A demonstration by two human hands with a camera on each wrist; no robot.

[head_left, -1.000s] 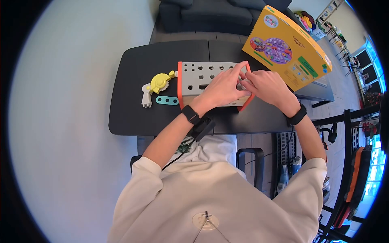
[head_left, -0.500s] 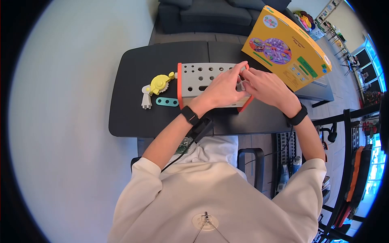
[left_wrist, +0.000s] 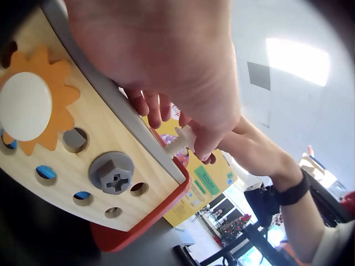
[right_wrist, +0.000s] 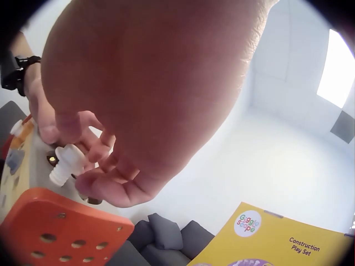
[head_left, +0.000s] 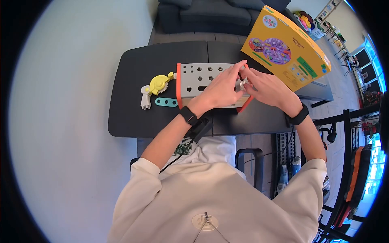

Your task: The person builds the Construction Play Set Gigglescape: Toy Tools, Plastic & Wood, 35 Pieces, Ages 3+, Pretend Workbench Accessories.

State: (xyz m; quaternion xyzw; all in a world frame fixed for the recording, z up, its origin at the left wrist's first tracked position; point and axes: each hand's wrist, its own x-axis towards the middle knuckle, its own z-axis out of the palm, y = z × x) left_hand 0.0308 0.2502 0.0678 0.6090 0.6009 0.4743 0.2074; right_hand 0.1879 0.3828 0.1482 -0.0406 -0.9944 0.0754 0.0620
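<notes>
A toy workbench (head_left: 190,77) with a holed grey top and orange end panels stands on the black table. My right hand (head_left: 269,87) pinches a white plastic bolt (right_wrist: 67,163), its ridged shank tilted down close over the grey top at the right end. My left hand (head_left: 223,87) lies over the same end, index finger stretched toward the orange end panel (right_wrist: 61,227) and thumb near the bolt head. The bench's wooden front carries an orange gear (left_wrist: 58,88) with a white centre and a grey bolt (left_wrist: 113,174).
Left of the bench lie a yellow toy saw piece (head_left: 159,84) with a white end and a teal three-hole strip (head_left: 166,102) on the black table (head_left: 137,60). A yellow play-set box (head_left: 287,48) stands behind on the right. Beyond the table is a dark sofa (head_left: 216,16).
Both hands stay at the bench's right end. My right fingers have shifted slightly on the white bolt, whose head shows more clearly now.
</notes>
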